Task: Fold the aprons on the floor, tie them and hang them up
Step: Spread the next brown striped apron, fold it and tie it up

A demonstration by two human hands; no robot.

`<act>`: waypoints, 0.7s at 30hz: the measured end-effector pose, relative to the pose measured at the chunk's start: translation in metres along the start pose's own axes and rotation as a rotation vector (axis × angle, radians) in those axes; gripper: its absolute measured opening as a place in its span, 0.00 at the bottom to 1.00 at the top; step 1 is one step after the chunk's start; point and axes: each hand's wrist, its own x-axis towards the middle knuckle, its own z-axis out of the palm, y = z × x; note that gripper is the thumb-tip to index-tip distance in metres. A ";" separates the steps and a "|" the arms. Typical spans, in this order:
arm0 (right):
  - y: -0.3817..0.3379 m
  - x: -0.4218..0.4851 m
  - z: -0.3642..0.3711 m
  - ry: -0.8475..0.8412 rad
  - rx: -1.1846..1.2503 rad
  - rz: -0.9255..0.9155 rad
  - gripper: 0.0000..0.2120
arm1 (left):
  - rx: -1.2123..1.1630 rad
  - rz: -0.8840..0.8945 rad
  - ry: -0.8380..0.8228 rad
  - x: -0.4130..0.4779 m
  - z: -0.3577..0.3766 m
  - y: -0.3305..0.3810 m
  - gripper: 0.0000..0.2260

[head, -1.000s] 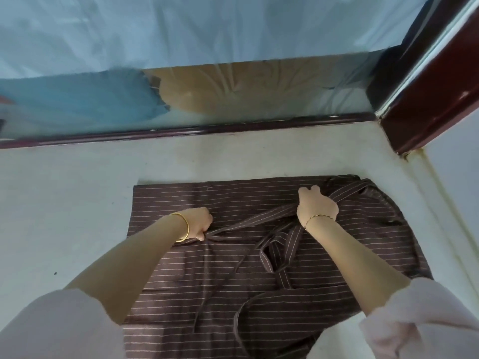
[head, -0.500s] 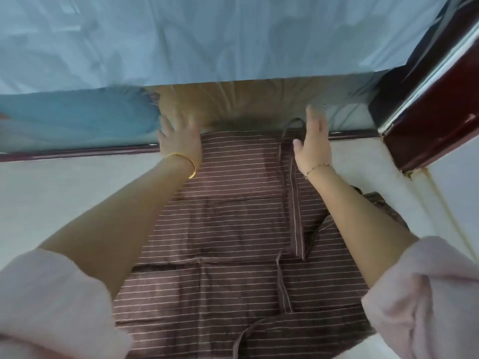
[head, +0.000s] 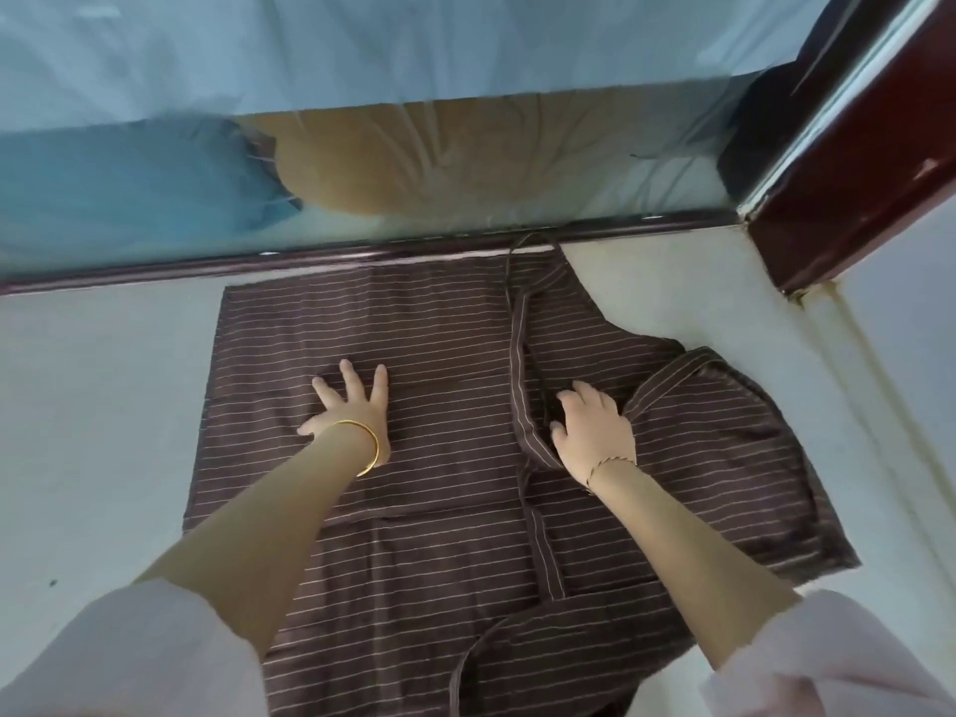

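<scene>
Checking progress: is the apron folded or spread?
Spread: the apron lies flat across the floor, strap loose on top, left hand pressing it flat.

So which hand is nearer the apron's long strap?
Right. The right hand rests beside the strap; the left hand presses flat on the apron, farther to its left.

The floor (head: 98, 416) is pale and smooth. A brown striped apron (head: 439, 323) lies flat on it, partly folded. The far edge of the apron touches the dark red sill (head: 155, 274). Its strap (head: 517, 364) lies over the cloth. On the left, a small dark speck (head: 51, 582) is on the floor.
</scene>
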 end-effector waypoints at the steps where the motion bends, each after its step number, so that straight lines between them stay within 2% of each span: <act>1: -0.001 -0.007 0.005 0.007 0.009 -0.024 0.20 | 0.017 -0.022 -0.018 -0.004 0.005 -0.003 0.50; 4: -0.005 -0.022 0.009 0.068 0.192 -0.082 0.16 | 0.086 -0.076 0.012 -0.015 0.006 -0.011 0.46; 6: -0.009 -0.029 0.003 0.100 0.315 -0.161 0.17 | 0.103 -0.031 0.165 -0.018 -0.008 -0.006 0.35; 8: -0.014 -0.032 -0.001 0.045 0.163 -0.350 0.22 | 0.003 0.081 0.340 -0.018 -0.026 0.012 0.24; 10: -0.017 -0.034 0.002 -0.006 -0.050 -0.432 0.18 | -0.200 0.213 0.353 -0.021 -0.039 0.039 0.18; 11: -0.017 -0.032 0.004 0.014 -0.045 -0.411 0.13 | -0.301 0.260 0.311 -0.022 -0.043 0.052 0.15; 12: -0.015 -0.032 0.002 0.068 0.082 -0.350 0.08 | -0.383 0.286 0.266 -0.023 -0.046 0.066 0.12; 15: -0.003 -0.030 -0.014 0.259 0.742 0.020 0.04 | -0.562 0.273 0.164 -0.019 -0.045 0.095 0.13; 16: 0.003 -0.030 -0.021 0.335 0.864 0.106 0.04 | -0.605 0.267 0.138 -0.018 -0.043 0.105 0.16; 18: 0.010 -0.029 -0.032 0.435 0.954 0.160 0.04 | -0.647 0.245 0.112 -0.019 -0.037 0.122 0.22; 21: 0.011 -0.027 -0.036 0.421 1.043 0.157 0.04 | -0.557 0.195 0.163 -0.023 -0.032 0.143 0.28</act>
